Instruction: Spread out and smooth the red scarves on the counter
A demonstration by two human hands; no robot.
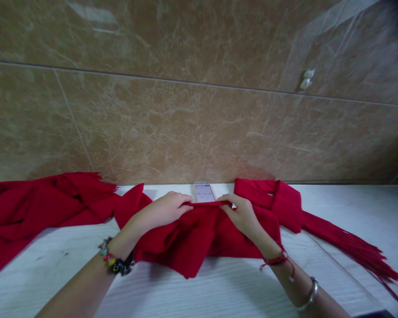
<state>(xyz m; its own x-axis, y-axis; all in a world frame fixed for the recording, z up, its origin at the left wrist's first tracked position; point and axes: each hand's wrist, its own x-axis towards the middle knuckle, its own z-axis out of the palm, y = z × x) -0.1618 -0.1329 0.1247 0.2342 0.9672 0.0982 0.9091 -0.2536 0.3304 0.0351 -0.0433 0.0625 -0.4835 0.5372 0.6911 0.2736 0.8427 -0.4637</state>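
A red scarf lies bunched in front of me, its upper edge pulled straight between my two hands. My left hand pinches that edge with the fingers closed. On the other side, my right hand grips the same edge between thumb and fingers. The cloth hangs in folds below the edge, with one corner pointing down towards me. Just beyond the held edge is a phone with a timer on its screen, its lower end hidden by the cloth.
More red fabric with a fringed end spreads to the left. At the right lie a folded red piece and a long red fringe. A brown marble-patterned tile wall rises behind the pale wood-grain surface. A small white figure is on the wall.
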